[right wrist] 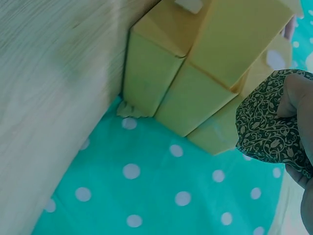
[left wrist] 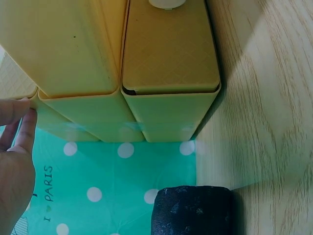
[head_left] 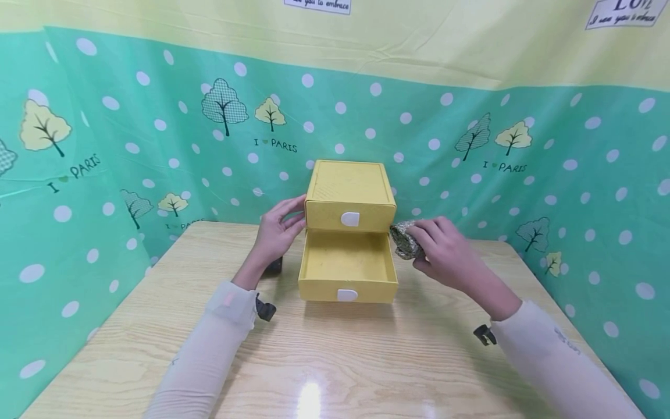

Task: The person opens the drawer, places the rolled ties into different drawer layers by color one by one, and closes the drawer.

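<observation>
A yellow drawer unit [head_left: 349, 181] stands on the table, its top drawer [head_left: 330, 216] closed and the drawer below it [head_left: 345, 262] pulled out with a bare floor showing. In the left wrist view, a third, closed drawer [left wrist: 171, 54] forms the lowest tier. My left hand [head_left: 278, 231] touches the unit's left side near the top drawer with extended fingers. My right hand [head_left: 445, 250] grips a folded dark green cloth with a pale floral pattern [right wrist: 266, 120], held beside the unit's right side, level with the top of the open drawer.
A dark folded fabric bundle [left wrist: 193, 210] lies on the table left of the unit, partly hidden by my left hand in the head view. A small pale crumpled thing [right wrist: 129, 108] sits by the unit's base. A green dotted curtain [head_left: 335, 110] hangs close behind the wooden table [head_left: 335, 361].
</observation>
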`<move>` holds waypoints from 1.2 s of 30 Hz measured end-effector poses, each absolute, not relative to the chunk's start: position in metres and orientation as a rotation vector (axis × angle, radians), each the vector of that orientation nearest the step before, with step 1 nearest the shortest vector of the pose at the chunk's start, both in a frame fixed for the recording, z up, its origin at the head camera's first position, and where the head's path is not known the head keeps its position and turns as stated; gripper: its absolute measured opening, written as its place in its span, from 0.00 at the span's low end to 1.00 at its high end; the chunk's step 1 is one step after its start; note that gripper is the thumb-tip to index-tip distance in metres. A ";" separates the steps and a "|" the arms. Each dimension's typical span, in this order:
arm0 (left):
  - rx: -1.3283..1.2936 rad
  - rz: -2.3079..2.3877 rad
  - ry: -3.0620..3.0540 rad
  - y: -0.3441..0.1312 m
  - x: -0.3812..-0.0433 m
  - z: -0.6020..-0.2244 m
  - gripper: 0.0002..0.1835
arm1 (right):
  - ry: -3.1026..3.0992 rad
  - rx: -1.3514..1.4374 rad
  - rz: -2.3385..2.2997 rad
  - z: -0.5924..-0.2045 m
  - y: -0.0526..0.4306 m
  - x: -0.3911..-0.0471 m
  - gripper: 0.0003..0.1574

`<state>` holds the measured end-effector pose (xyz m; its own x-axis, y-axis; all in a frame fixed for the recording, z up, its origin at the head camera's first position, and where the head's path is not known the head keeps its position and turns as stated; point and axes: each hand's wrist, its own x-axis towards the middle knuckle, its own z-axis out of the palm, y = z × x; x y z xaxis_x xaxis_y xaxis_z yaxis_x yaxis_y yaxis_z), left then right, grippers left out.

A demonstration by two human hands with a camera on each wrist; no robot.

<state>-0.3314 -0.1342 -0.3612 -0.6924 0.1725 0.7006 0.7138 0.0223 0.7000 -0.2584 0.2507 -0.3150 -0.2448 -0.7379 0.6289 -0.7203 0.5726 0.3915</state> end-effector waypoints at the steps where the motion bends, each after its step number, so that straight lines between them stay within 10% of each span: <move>1: -0.901 -1.710 -1.884 -0.134 -0.331 -0.361 0.31 | -1.985 1.172 -0.026 -0.314 0.248 -0.256 0.38; 36: -0.887 -1.694 -1.908 -0.136 -0.330 -0.361 0.32 | -2.179 1.388 -0.058 -0.306 0.153 -0.259 0.37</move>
